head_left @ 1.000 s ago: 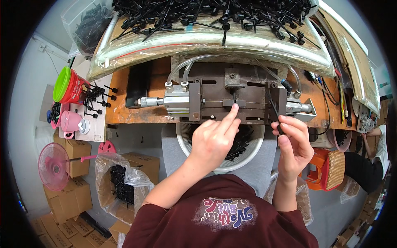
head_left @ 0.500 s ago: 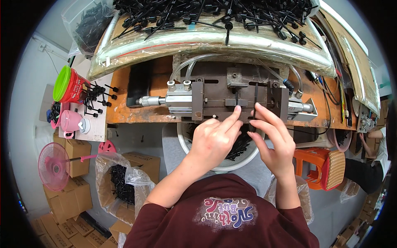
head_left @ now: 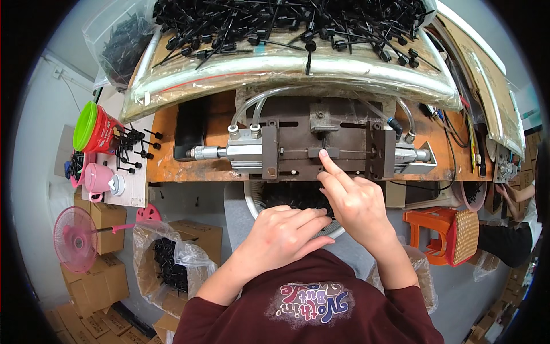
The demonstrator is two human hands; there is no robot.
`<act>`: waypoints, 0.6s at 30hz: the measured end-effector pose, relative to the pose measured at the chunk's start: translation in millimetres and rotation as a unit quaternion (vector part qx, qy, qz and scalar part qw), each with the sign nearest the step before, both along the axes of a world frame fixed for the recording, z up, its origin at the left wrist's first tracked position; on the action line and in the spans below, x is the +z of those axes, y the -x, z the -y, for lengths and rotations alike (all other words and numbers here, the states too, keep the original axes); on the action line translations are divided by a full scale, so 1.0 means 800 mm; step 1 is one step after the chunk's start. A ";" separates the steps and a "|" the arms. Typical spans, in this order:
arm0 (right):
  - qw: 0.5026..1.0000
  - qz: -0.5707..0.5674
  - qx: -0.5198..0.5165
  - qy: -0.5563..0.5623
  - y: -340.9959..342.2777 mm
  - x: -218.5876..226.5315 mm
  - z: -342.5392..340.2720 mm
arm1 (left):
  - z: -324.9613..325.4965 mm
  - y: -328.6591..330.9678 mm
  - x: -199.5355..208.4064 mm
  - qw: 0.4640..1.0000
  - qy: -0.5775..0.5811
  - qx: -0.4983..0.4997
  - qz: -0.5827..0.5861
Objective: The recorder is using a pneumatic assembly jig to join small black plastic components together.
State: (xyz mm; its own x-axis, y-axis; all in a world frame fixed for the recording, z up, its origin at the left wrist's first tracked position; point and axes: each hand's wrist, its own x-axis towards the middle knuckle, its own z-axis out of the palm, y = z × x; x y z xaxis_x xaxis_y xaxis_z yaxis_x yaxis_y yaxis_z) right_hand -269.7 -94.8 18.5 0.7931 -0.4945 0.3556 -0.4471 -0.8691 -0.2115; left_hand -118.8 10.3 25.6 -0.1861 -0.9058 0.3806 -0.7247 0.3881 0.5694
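Observation:
My right hand [head_left: 358, 209] reaches over the front of a dark metal clamping fixture [head_left: 298, 156]. Its index finger is stretched out, the tip on a small grey block [head_left: 331, 153] in the middle, where a thin black rod [head_left: 323, 139] stands up behind the fingertip. The other fingers bend under the palm; I see nothing held in them. Below the bench edge, my left hand [head_left: 283, 238] lies over a white basket [head_left: 252, 200] of black parts, thumb apart from the fingers. Its fingertips, at the parts, are partly hidden by my right hand.
Silver air cylinders [head_left: 245, 150] with clear hoses flank the fixture. Behind it, a plastic-covered tray [head_left: 229, 71] bears many black stemmed parts [head_left: 309, 47]. At left stand a red-and-green bucket [head_left: 100, 129], a pink cup [head_left: 98, 178] and a fan [head_left: 75, 239]. An orange stool [head_left: 438, 235] is at right.
My left hand has withdrawn from the fixture down to the basket. My right hand has moved left onto the grey block; the dark rod near its fingers no longer shows there.

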 end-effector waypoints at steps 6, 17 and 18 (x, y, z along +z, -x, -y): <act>1.000 0.019 0.012 0.010 -0.005 -0.001 -0.001 | 0.004 -0.011 0.015 0.993 0.095 0.024 -0.062; 0.949 0.112 0.204 -0.214 0.029 -0.022 -0.014 | -0.020 -0.011 0.007 0.984 0.146 0.035 -0.098; 0.928 0.086 0.227 -0.281 0.028 -0.036 -0.024 | -0.028 -0.010 -0.009 0.982 0.143 0.046 -0.118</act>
